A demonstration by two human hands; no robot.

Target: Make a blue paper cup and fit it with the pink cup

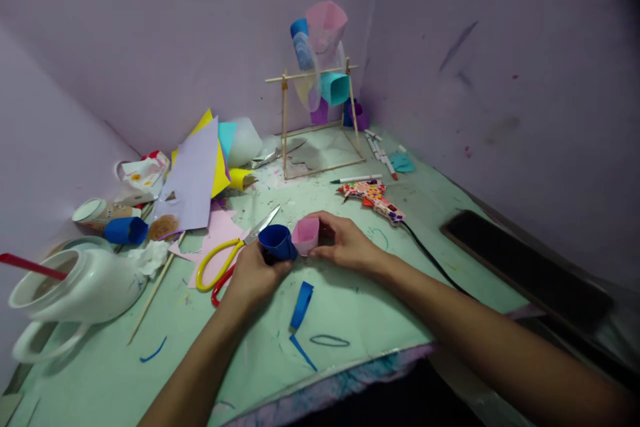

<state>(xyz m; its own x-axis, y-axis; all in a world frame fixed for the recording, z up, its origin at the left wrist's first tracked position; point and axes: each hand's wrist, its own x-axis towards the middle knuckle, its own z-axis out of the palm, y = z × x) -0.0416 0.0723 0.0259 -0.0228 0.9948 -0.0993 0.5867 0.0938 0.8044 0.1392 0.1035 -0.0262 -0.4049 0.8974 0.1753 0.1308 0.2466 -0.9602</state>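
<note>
In the middle of the table, my left hand (257, 275) is closed around a small dark blue paper cup (277, 243), thumb at its front. My right hand (343, 240) grips a pink paper cup (305, 236) from the right. The two cups stand side by side with their rims up and seem to touch. Scissors (240, 248) with yellow and red handles lie just behind and left of my left hand. Nearer to me are a curled blue paper strip (302, 305), a thin blue scrap (303, 352) and a dark rubber band (329, 341).
A stick frame (285, 127) holding a wheel with coloured paper cups stands at the back. A patterned glue gun (373, 199) with a black cord lies right of centre. A white pitcher (95, 287), paper sheets (193, 177) and a stick (157, 290) are left; a dark phone-like slab (525, 270) is right.
</note>
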